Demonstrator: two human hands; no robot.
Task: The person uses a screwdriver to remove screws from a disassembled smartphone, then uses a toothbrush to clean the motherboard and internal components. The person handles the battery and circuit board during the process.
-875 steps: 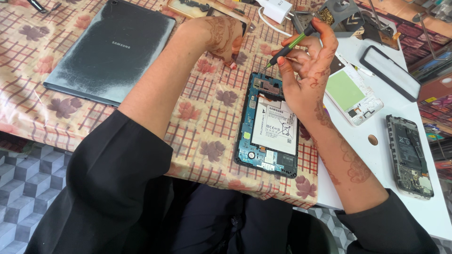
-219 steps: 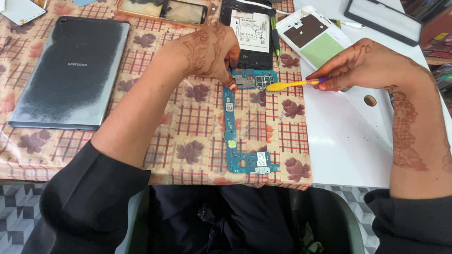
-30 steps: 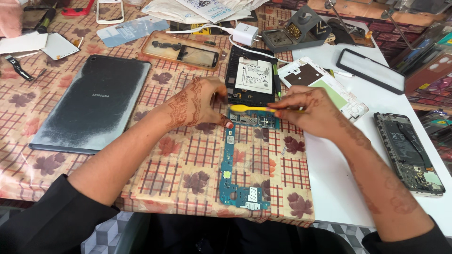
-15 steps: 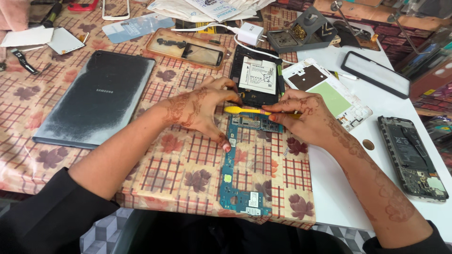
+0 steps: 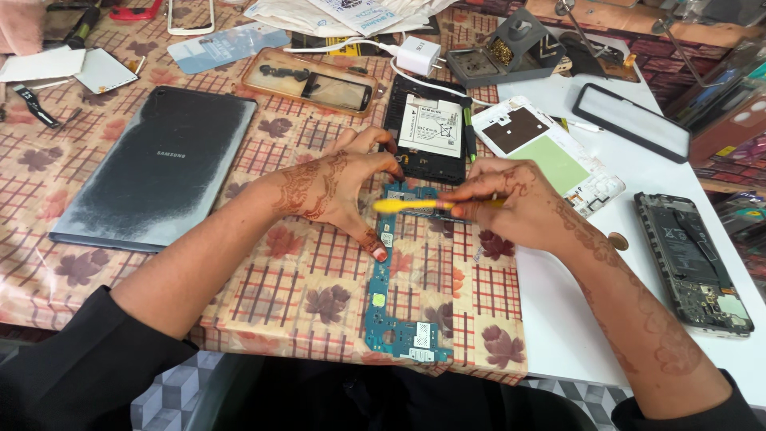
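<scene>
Left hand (image 5: 335, 187) is spread over the top end of the board (image 5: 399, 287), fingertips pressing it down onto the tablecloth (image 5: 263, 295), thumb stretched down along the board's left edge. So it's not gripping anything, just pinning. Right hand (image 5: 511, 203) is closed around a yellow tool (image 5: 411, 205), looks like a small brush or plastic pry stick, hard to tell which, held like a pen with the tip pointing toward the left fingers, right over the board's upper end.

Only the head view here, so that's all I've got to go on.

The board is a long, thin blue strip running from between the two hands down toward the person's lap, widening at the near end by the table edge. I'd guess it weighs next to nothing, is stiff but would snap or crack if bent, and those little parts on top look easy to knock off. Best handled by the bare edges, flat on the cloth, which is about what the left hand is doing.

Just beyond the hands sits an opened phone (image 5: 427, 140) with its battery showing. Right of that, past the right hand, a white back cover (image 5: 550, 156). Further off to the left of the left hand is a dark tablet (image 5: 159, 168) lying face down. Another stripped phone (image 5: 694, 255) lies well to the right of the right forearm.
</scene>
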